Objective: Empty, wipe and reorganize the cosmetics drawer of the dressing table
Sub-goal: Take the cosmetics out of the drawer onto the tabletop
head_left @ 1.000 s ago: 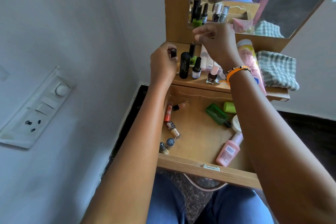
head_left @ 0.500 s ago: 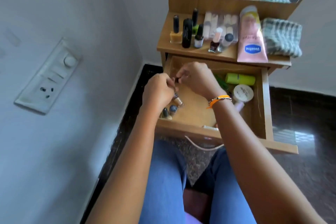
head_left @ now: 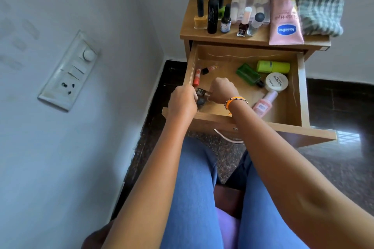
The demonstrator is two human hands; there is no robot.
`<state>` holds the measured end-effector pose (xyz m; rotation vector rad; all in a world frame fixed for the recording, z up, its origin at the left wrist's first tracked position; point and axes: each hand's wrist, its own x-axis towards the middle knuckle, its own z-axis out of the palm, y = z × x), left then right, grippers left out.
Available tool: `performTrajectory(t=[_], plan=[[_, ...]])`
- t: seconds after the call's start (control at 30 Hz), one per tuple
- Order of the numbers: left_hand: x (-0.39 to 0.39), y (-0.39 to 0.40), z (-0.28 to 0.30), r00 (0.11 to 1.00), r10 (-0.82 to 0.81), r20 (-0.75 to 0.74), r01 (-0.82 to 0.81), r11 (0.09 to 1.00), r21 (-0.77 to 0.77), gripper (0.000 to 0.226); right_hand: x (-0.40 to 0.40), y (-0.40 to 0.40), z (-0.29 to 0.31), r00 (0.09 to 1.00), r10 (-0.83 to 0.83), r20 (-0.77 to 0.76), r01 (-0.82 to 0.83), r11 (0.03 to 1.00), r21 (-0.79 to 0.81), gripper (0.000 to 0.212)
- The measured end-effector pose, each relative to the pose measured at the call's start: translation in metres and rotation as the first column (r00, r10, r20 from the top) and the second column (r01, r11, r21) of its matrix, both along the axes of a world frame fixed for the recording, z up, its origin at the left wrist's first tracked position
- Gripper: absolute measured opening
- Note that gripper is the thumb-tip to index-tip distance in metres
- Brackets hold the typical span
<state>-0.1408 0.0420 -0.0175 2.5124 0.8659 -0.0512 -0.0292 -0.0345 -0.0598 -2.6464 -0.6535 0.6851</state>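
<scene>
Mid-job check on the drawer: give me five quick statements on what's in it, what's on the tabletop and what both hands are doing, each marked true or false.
1. The drawer is open. True.
2. The Vaseline tube lies inside the drawer. False: it lies on the tabletop.
3. Both hands are in the drawer's front left corner. True: left hand, right hand.
4. The checked cloth is in the right hand. False: it sits on the tabletop.
5. The green bottle lies in the drawer. True.
</scene>
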Motion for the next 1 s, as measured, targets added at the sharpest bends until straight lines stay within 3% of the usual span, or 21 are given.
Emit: performTrajectory(t=[0.13,0.23,0.33,0.67,1.0], plan=[[0.0,0.011,-0.002,0.989,0.071,0.127,-0.063,0.996,-0.061,0.014,0.006,-0.011,0.004,0.978,-0.087,-0.189,0.117,0.981,0.152,0.017],[0.004,0.017,0.005,0.966,0.132,0.224,-0.104,0.986,-0.132,0.016,0.004,-0.021,0.017,0.913,-0.097,-0.396,0.267,0.877,0.399,0.01],[0.01,0.023,0.017,0.938,0.173,0.3,-0.104,0.967,-0.231,0.019,0.0,-0.028,0.033,0.869,-0.031,-0.494,0.321,0.796,0.514,0.012],[0.032,0.033,0.048,0.773,0.376,0.511,-0.03,0.826,-0.563,0.011,0.002,-0.033,0.059,0.776,0.182,-0.604,0.417,0.571,0.707,0.015],[0.07,0.05,0.093,0.58,0.439,0.686,-0.055,0.862,-0.504,0.01,0.024,-0.018,0.098,0.769,0.252,-0.587,0.472,0.395,0.788,0.026]])
